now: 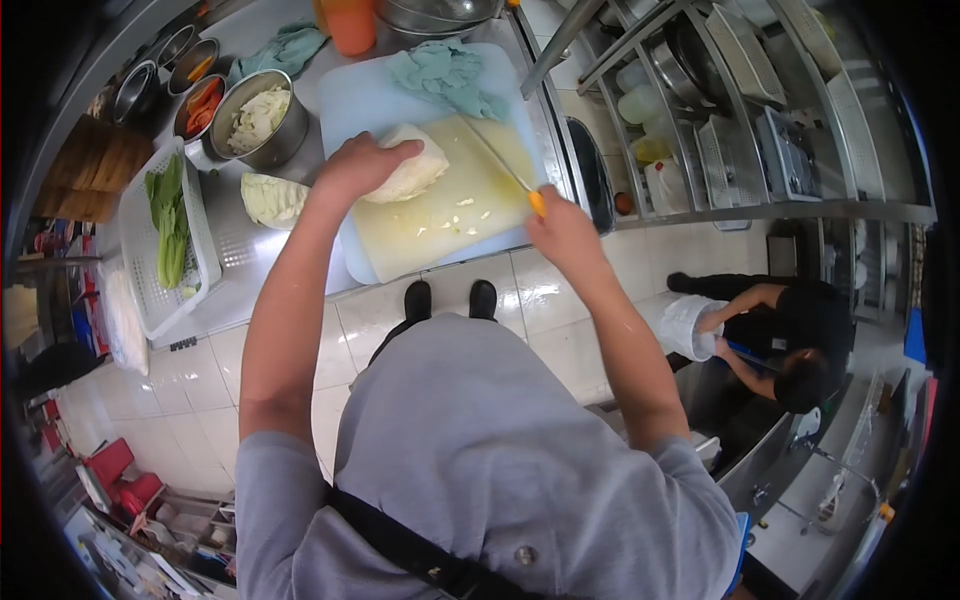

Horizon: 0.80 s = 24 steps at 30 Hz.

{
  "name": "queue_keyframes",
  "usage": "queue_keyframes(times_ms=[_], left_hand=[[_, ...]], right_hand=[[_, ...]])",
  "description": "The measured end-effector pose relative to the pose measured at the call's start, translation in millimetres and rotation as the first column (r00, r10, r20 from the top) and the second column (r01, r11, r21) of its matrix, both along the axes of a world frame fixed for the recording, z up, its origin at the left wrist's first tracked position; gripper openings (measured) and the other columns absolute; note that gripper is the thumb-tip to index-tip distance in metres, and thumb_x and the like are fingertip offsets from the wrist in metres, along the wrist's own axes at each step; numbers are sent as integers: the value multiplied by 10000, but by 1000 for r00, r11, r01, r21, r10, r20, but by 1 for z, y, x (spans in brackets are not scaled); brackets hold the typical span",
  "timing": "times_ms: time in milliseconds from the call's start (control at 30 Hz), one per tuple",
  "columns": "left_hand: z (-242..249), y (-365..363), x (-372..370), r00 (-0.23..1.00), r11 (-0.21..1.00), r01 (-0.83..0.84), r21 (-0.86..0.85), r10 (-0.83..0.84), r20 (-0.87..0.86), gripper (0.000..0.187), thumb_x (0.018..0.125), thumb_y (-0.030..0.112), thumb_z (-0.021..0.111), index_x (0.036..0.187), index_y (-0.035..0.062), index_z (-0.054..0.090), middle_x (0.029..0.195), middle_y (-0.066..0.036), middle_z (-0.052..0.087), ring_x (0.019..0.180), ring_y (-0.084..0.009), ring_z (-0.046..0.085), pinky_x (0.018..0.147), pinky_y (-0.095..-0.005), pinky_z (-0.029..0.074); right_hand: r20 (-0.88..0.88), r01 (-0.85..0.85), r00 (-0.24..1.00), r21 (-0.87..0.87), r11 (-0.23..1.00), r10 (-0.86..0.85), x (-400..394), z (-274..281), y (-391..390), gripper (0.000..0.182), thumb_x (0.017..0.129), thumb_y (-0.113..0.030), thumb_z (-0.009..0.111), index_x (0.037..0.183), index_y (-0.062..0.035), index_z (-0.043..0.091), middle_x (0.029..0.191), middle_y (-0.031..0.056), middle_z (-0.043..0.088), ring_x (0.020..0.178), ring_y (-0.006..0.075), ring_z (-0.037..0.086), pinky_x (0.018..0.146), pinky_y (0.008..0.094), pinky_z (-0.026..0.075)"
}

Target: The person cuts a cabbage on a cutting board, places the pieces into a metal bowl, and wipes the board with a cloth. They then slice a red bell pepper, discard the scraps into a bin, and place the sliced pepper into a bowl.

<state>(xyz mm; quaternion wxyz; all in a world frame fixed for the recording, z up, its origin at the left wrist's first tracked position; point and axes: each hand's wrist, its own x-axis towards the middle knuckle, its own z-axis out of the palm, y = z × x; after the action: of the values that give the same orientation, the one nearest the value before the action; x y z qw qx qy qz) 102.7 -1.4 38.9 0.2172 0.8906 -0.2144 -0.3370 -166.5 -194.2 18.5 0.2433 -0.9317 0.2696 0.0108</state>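
Observation:
My left hand rests on a pale piece of cabbage, fingers over its left side and thumb along its top. My right hand is closed around the yellow handle of a kitchen knife. The blade points up and left across the board, to the right of the cabbage and apart from it. Beneath lies a yellowish cutting mat on a larger pale blue cutting board. Small cabbage scraps are scattered on the mat. Another cabbage wedge sits left of the board.
A steel pot of chopped cabbage stands left, near a bowl of carrots. Leafy greens lie in a white basket. A green cloth is on the board's far end. At right are metal shelves and a crouching person.

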Motion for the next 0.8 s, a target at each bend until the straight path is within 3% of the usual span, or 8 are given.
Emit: queue_keyframes(times_ms=[100, 200, 333, 400, 500, 667, 767, 800], left_hand=[[-11, 7, 5, 996, 997, -13, -71, 19, 83, 956, 803, 684, 713, 1314, -119, 617, 1280, -296, 681, 1193, -351, 681, 1004, -385, 513], [-24, 17, 17, 997, 981, -71, -179, 73, 5, 884, 803, 658, 732, 1235, -110, 660, 1182, -273, 716, 1093, -332, 709, 947, -382, 534], [-19, 23, 29, 987, 951, -136, -277, 105, -124, 796, 815, 602, 762, 1169, -107, 681, 1066, -203, 748, 965, -264, 723, 868, -352, 549], [-23, 23, 39, 981, 939, -149, -310, 100, -168, 778, 825, 585, 762, 1169, -108, 682, 1064, -194, 748, 959, -250, 721, 865, -346, 548], [-40, 26, 56, 972, 926, -166, -340, 96, -212, 749, 845, 560, 759, 1173, -109, 684, 1064, -184, 749, 944, -235, 718, 859, -337, 546], [-29, 24, 51, 990, 928, -122, -352, 91, -103, 732, 858, 532, 762, 1212, -104, 682, 1083, -188, 746, 951, -238, 717, 867, -332, 544], [-44, 25, 52, 997, 914, -66, -401, 73, 3, 746, 848, 514, 783, 1247, -106, 668, 1090, -198, 742, 975, -227, 713, 874, -327, 540], [-45, 25, 52, 995, 933, -42, -357, 73, 73, 759, 844, 496, 794, 1312, -82, 643, 1139, -215, 735, 1008, -277, 714, 911, -349, 543]], right_hand=[[75, 151, 983, 189, 970, -168, -65, 23, 8, 245, 965, -181, 663, 1079, 27, 605, 864, 232, 679, 803, 377, 670, 738, 442, 518], [-139, 334, 942, 337, 880, -305, -108, 58, 39, 242, 996, -216, 686, 1035, 15, 625, 809, 170, 648, 722, 249, 612, 700, 371, 495], [-180, 217, 971, 390, 895, -157, -121, 51, 76, 236, 993, -239, 688, 1031, -11, 640, 811, 163, 652, 727, 273, 622, 708, 375, 499], [-214, 84, 976, 517, 852, 34, -106, 48, 90, 258, 990, -280, 694, 1035, -29, 652, 817, 164, 655, 727, 298, 617, 711, 388, 503], [-165, 67, 986, 506, 860, 20, -94, 22, 88, 291, 985, -314, 698, 1038, -31, 655, 819, 172, 655, 720, 319, 608, 708, 405, 506], [-135, 248, 969, 453, 856, -209, -108, 10, 31, 340, 976, -337, 701, 1017, -8, 627, 851, 210, 672, 785, 359, 664, 761, 471, 517], [-38, 359, 930, 316, 878, -366, -123, 6, -9, 334, 986, -308, 686, 1006, 18, 615, 788, 179, 648, 728, 292, 661, 666, 437, 534], [-108, 485, 867, 402, 777, -486, -122, 15, -18, 328, 989, -297, 673, 1007, 24, 613, 768, 155, 630, 675, 265, 649, 597, 407, 528]])
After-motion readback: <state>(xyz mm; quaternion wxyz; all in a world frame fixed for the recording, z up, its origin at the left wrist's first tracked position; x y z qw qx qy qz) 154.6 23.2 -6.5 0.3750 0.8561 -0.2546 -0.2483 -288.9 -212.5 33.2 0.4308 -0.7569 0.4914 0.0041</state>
